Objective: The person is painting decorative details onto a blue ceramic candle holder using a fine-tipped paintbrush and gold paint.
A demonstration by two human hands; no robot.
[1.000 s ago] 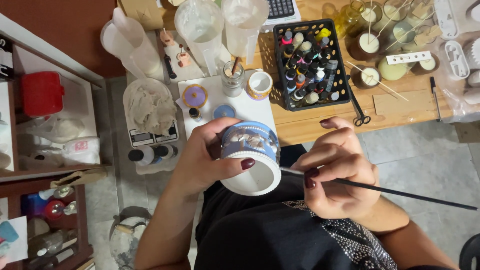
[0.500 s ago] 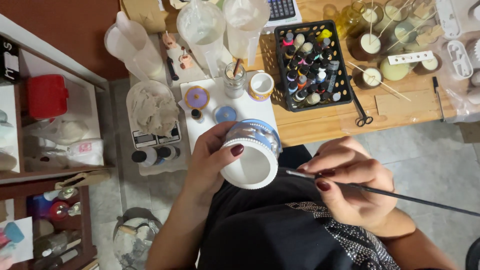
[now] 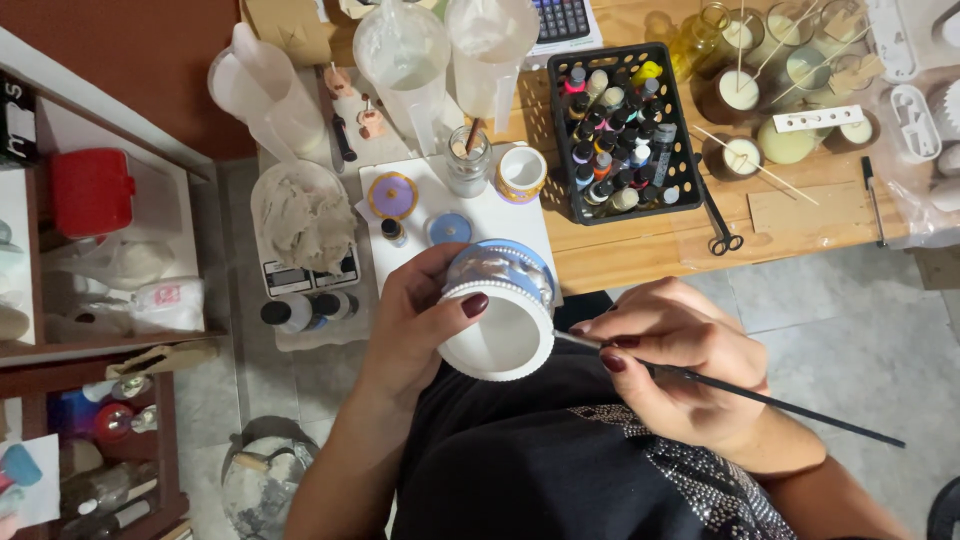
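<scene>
Down low, the left hand (image 3: pixel 420 320) curls around a white-and-blue jar (image 3: pixel 500 310); right hand (image 3: pixel 680 370) fingers pinch a thin black brush (image 3: pixel 760 398) beside its rim.

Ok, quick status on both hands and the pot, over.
Left hand grips white-and-blue round pot, open end toward camera. Right hand pinches thin black brush, tip at the pot's rim. Nothing between brush and pot.

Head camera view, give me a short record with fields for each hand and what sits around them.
left hand: holds a round white and blue pot, open side toward the camera
right hand: grips a thin black paintbrush, tip near the pot's rim
table: black crate of paint bottles, scissors, white board with small lids
left side: bowl of grey paste
</scene>
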